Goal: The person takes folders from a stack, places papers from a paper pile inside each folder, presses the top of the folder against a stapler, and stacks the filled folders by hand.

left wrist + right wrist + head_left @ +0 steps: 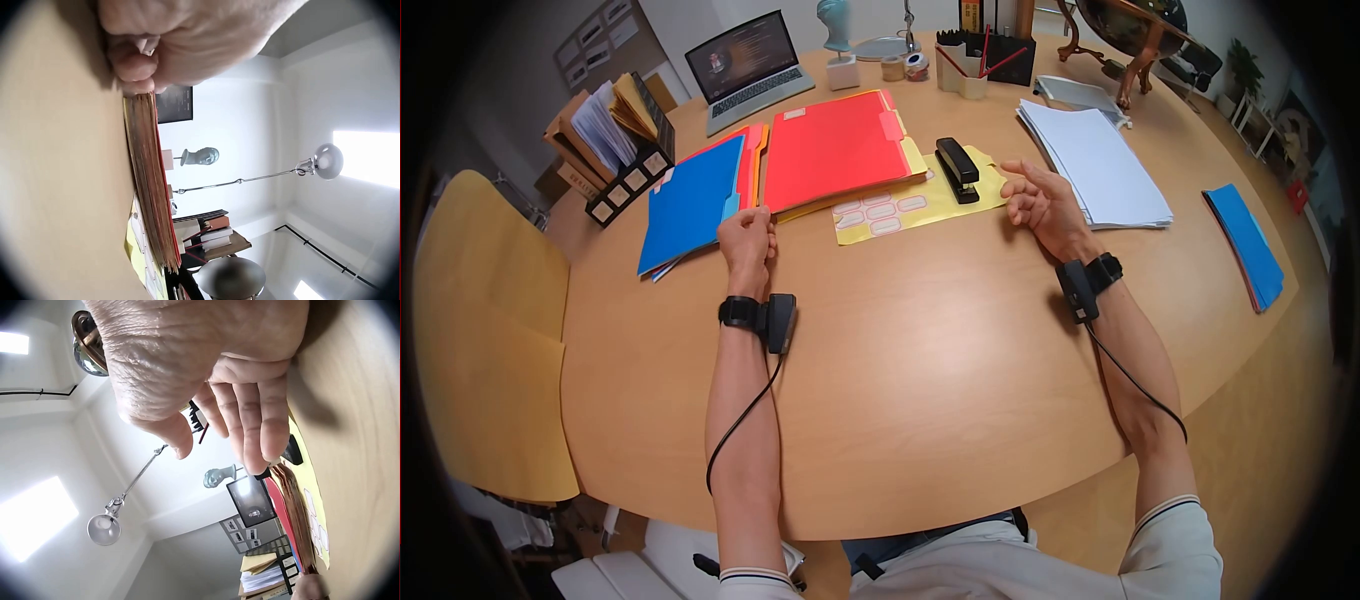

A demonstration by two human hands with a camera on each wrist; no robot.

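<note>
Left hand [747,243] touches red folder stack's [837,150] near edge.

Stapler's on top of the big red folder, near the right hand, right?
Not quite: the head view shows the stapler on the yellow sheet, beside the big red folder. It is near the right hand, as you said.

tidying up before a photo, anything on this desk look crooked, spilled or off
Nothing looks spilled or damaged, just untidy: the yellow sheet lies at a slant, partly under the red folder; the white paper stack has uneven edges; and the blue pile at right sits alone near the edge of the table.
</note>
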